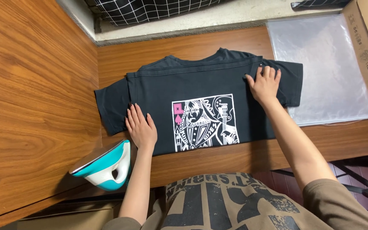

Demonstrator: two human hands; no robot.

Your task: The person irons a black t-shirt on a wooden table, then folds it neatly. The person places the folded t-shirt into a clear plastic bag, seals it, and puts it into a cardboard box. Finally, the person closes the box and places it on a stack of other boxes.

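Black T-shirt point(201, 85) with a white and pink playing-card print lay flat on the wooden worktop point(218, 157), lower part folded under. Left hand point(141, 127) rested flat by the left sleeve, fingers point(133, 114) extended, grasping nothing. Right hand point(265, 84) pressed near the right sleeve, fingers spread. Teal-and-white iron point(105, 166) stood just left of the left hand. Clear plastic bag point(329, 68) lay to the right.

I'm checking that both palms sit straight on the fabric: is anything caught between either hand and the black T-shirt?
Nothing visible. The left hand and right hand both lie flat on the black T-shirt; the iron stands off to the side.
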